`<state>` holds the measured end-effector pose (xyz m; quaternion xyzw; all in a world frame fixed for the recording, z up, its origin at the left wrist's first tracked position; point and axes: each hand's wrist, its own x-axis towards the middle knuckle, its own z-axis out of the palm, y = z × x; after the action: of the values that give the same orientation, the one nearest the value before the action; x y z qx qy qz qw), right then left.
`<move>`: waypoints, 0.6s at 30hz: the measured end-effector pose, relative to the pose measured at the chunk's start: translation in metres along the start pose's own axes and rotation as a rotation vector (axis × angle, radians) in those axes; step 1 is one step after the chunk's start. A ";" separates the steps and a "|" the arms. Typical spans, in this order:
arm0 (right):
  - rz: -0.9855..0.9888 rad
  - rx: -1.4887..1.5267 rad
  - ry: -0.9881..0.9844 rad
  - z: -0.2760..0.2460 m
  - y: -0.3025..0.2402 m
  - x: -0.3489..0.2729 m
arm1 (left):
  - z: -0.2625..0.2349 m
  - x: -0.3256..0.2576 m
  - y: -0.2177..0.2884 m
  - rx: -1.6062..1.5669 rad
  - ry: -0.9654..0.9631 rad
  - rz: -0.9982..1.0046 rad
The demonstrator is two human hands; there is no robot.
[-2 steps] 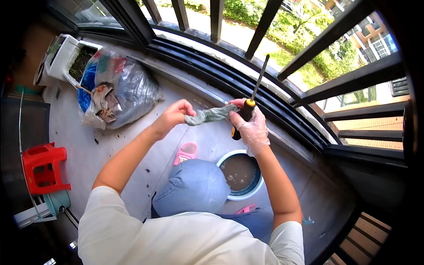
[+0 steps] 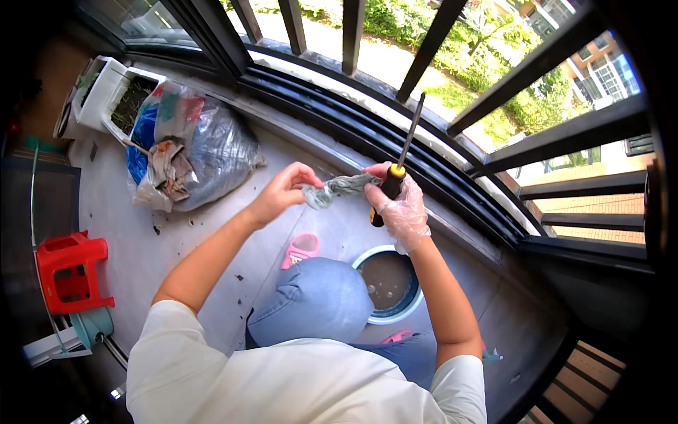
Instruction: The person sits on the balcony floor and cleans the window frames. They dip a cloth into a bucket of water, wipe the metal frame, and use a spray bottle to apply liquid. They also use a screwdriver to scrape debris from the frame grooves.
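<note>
My right hand (image 2: 404, 212), in a thin clear plastic glove, is wrapped round the black and yellow handle of a screwdriver (image 2: 393, 185). Its long metal shaft points up and away toward the window bars. Pinched between the same thumb and fingers is one end of a twisted grey-green rag (image 2: 346, 186). My left hand (image 2: 282, 192) is bare, and its thumb and fingertips are closed on the rag's other end, which hangs crumpled just below them. Under my right forearm stands a round light-blue basin (image 2: 397, 316) of murky brown water.
A bulging clear plastic bag (image 2: 224, 148) with crumpled cloth on top leans near white planters (image 2: 99, 92) at far left. A red stool (image 2: 73, 272) stands at left. Dark window bars (image 2: 424, 49) and a sill run along the far right. Dark crumbs dot the grey floor (image 2: 205, 244).
The rag has gone from stretched between my hands to slack and bunched at its left end. My left hand has shifted slightly right, toward the right hand.
</note>
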<state>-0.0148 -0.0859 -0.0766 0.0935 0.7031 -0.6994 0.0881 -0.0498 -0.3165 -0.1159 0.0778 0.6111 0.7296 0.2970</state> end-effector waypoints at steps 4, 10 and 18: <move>-0.063 0.000 -0.068 0.048 -0.008 0.030 | -0.012 0.017 0.028 0.342 -0.096 0.222; -0.632 -0.453 0.016 0.095 0.007 0.093 | -0.069 0.029 0.030 -0.119 0.057 -0.021; -0.524 -0.341 -0.078 0.133 0.032 0.136 | -0.133 0.041 -0.010 -0.766 -0.013 -0.319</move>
<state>-0.1387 -0.2176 -0.1427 -0.1339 0.8064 -0.5734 -0.0540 -0.1429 -0.4067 -0.1672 -0.1293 0.2979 0.8486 0.4176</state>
